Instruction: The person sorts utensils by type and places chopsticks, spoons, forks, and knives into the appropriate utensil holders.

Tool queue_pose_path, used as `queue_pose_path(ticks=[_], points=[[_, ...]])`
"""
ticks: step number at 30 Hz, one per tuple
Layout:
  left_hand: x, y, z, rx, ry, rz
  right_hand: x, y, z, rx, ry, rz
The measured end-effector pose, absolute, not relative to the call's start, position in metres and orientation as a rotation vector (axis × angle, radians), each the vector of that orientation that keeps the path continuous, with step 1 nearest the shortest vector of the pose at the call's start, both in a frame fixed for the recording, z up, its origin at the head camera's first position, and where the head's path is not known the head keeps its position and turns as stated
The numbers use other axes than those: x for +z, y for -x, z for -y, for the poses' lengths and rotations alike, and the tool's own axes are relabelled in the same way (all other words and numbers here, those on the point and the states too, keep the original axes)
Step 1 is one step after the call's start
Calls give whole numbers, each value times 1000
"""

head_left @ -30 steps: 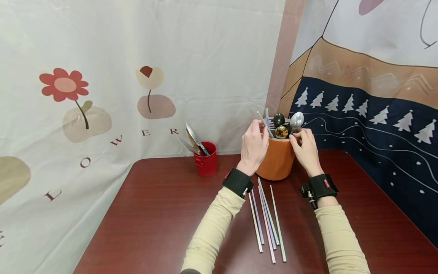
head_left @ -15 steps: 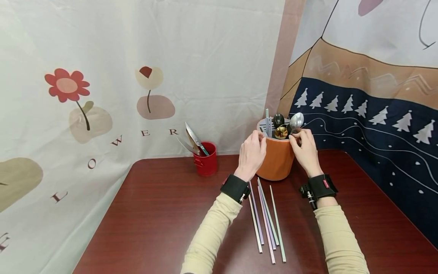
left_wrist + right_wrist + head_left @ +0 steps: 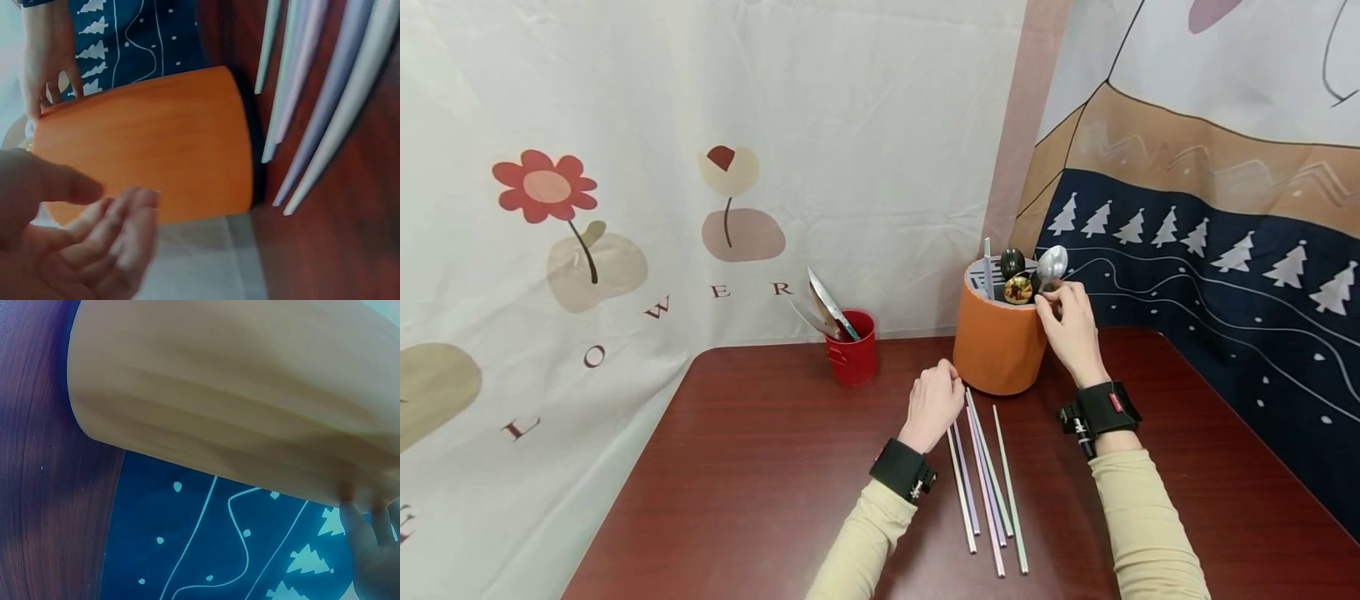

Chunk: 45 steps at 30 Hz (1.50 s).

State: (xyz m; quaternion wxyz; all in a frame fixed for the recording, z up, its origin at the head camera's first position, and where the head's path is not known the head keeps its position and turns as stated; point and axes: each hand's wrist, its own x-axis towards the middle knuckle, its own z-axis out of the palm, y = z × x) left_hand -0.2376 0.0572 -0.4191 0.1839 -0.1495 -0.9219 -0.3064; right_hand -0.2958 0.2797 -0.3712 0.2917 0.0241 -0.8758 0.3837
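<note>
An orange utensil holder (image 3: 1000,354) with a grey slotted top stands at the back right of the table. Upright chopsticks (image 3: 988,275), a dark spoon (image 3: 1012,262), a gold spoon (image 3: 1017,290) and a silver spoon (image 3: 1052,262) poke out of it. My right hand (image 3: 1070,329) pinches the holder's rim beside the silver spoon; its fingertips are partly hidden. In front of the holder, my left hand (image 3: 934,406) is over the table near the far ends of several pastel chopsticks (image 3: 1010,492). The left wrist view shows this hand (image 3: 94,240) with loosely bent fingers and nothing in them.
A small red bucket (image 3: 853,350) with scissors-like metal blades (image 3: 827,300) stands at the back, left of the holder. Behind the dark red table (image 3: 760,483) hang a pale printed cloth (image 3: 865,167) and a navy tree-patterned cloth (image 3: 1210,283).
My left hand lowered a chopstick into the holder, let it go, and moved down toward the chopsticks on the table. My right hand has stayed at the rim.
</note>
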Motion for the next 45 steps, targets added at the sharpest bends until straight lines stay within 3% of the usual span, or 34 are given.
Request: queue_pose_path(ticks=[19,45], points=[[-468,215,-52,-788,254,2924,-373,297,-281,1031,-68,2332],[-467,209,-66,-612,152,2913,-372,297,-281,1026,-78,2324]])
